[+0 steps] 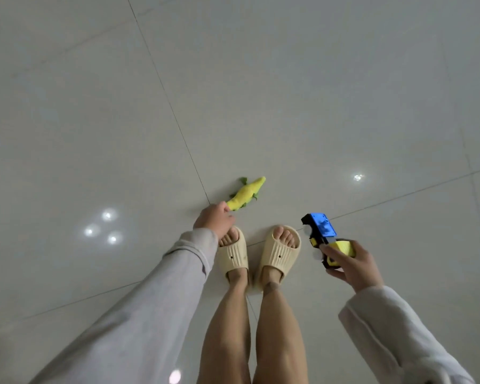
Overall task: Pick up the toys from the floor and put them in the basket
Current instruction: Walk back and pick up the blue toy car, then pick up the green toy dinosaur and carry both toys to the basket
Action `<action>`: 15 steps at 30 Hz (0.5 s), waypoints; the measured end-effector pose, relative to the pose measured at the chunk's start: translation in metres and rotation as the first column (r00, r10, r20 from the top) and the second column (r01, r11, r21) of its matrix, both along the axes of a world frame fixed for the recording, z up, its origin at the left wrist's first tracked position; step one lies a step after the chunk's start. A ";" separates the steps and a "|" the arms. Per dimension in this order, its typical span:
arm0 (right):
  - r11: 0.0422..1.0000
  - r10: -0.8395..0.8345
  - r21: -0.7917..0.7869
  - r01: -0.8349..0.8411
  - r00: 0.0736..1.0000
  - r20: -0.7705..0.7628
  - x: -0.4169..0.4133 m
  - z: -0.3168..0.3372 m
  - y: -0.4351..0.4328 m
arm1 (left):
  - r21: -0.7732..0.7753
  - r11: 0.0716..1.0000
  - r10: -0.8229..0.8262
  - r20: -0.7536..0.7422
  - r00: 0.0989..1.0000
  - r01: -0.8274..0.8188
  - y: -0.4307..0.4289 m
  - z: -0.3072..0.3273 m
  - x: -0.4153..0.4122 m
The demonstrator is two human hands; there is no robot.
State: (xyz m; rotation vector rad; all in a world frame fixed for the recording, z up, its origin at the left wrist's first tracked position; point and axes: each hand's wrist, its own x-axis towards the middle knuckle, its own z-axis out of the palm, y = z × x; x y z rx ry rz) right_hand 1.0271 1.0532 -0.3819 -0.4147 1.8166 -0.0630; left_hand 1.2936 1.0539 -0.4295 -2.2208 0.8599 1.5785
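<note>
A yellow and green plush crocodile point(246, 193) lies on the pale tiled floor just ahead of my feet. My left hand point(214, 219) reaches down and closes on its near end, fingers around the tail. My right hand point(350, 264) is raised at the right and grips a toy truck point(322, 236) with a blue top, black body and yellow parts. The basket is out of view.
My feet in cream slippers point(280, 250) stand close together right behind the crocodile. Glossy grey floor tiles point(288, 92) with dark grout lines spread all around, with ceiling-light reflections at the left and right.
</note>
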 end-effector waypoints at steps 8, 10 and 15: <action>0.987 -0.157 0.029 0.156 0.987 0.031 -0.008 -0.133 0.037 | -0.052 0.966 -0.242 0.166 0.956 0.254 -0.022 -0.179 -0.035; 0.986 -0.165 0.032 0.165 0.986 0.002 -0.009 -0.153 0.043 | -0.036 0.895 -0.422 0.254 0.871 0.444 -0.016 -0.205 -0.043; 0.980 -0.195 0.037 0.195 0.981 -0.003 -0.004 -0.161 0.037 | -0.029 0.868 -0.470 0.266 0.841 0.495 0.002 -0.225 -0.038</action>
